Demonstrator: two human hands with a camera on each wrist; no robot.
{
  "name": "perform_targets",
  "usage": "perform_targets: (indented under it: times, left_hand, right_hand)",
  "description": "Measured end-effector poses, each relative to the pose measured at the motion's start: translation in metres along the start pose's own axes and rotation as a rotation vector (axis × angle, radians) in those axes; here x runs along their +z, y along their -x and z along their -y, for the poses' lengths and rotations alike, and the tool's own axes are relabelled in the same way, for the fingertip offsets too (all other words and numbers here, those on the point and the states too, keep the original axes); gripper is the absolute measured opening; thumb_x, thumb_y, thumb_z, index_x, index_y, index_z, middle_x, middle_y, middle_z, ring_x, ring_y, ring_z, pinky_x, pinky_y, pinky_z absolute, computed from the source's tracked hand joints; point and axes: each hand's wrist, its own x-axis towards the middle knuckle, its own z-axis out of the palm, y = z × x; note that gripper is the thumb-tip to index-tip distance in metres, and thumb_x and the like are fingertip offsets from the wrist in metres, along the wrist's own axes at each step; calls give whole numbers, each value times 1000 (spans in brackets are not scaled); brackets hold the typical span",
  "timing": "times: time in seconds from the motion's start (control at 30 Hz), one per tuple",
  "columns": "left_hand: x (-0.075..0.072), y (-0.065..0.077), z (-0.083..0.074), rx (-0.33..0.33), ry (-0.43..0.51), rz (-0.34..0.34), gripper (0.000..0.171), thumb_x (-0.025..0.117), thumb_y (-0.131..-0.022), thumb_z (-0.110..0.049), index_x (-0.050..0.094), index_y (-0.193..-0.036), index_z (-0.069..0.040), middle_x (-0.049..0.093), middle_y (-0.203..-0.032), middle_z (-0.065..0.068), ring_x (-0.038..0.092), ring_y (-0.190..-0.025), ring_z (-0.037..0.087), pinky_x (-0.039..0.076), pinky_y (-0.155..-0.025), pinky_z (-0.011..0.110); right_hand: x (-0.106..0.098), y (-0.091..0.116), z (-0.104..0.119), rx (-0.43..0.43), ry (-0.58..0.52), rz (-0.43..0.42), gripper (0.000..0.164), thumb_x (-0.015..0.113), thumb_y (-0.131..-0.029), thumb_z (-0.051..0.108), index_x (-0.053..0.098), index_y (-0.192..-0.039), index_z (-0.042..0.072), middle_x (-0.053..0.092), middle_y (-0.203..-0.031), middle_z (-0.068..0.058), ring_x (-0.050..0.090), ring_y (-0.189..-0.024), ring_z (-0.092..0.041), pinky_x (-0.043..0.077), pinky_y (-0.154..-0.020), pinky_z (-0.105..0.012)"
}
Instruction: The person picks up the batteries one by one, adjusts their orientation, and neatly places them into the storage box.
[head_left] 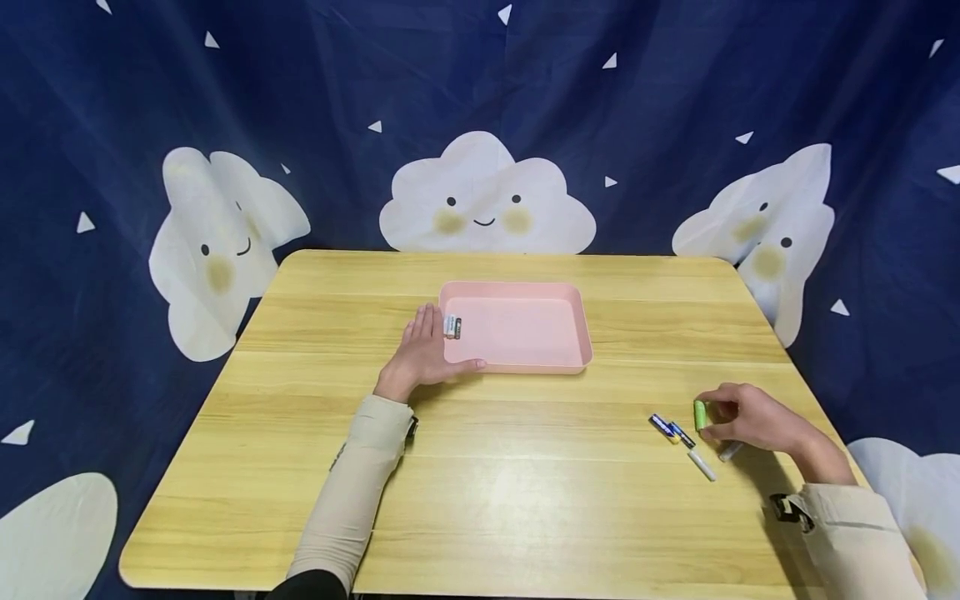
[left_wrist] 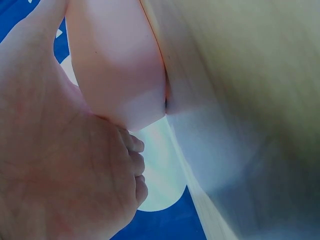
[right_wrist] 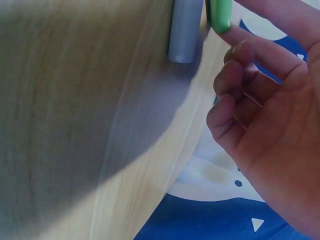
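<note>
With its fingers stretched out, my left hand (head_left: pixel 420 357) rests against the left end of a shallow pink tray (head_left: pixel 517 368), thumb along the near wall. Two small batteries, one white (head_left: pixel 450 326) and one dark (head_left: pixel 458 328), lie side by side at the tray's left end. Over the right side of the table, my right hand (head_left: pixel 757 419) pinches a green battery (head_left: pixel 701 415) between thumb and index finger; the other fingers curl loosely. A whitish battery (right_wrist: pixel 185 35) lies on the tabletop under that hand. To its left are two blue batteries (head_left: pixel 663 428) (head_left: pixel 682 435) and a slim white one (head_left: pixel 702 465).
Everything stands on a light wooden table (head_left: pixel 300 500) with rounded corners. A dark blue curtain (head_left: pixel 322 100) with smiling clouds hangs behind it and along the sides. The tray sits near the table's far edge.
</note>
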Motion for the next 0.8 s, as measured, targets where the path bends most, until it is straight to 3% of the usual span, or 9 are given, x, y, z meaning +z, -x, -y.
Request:
perform_targets:
  times: [0.3, 0.63, 0.8]
  left_hand:
    - [-1, 1, 0, 2, 8, -6, 144, 55, -75, -93, -12, -163, -1, -17, -173, 20, -15, -162, 34, 1, -134, 51]
    - [-2, 3, -1, 6, 9, -5, 142, 55, -76, -92, -12, -163, -1, -18, -173, 20, -16, -162, 33, 1, -134, 51]
    - [-3, 5, -2, 14, 18, -14, 142, 56, -76, -90, -10, -163, 0, -15, -173, 21, -14, -163, 35, 1, -134, 52]
  right_hand:
    - [-2, -3, 7, 24, 39, -30, 43, 84, -85, 13, 70, -119, -9, 41, -73, 2, 37, -64, -2, 31, -61, -24]
    - [-8, -19, 25, -111, 12, -180, 38, 85, -84, 12, 73, -117, -3, 39, -71, 4, 36, -64, -1, 32, -59, -23]
    - [-10, -31, 38, -61, -62, -181, 43, 84, -86, 16, 71, -124, 0, 36, -74, 3, 33, -63, -3, 30, -55, -25]
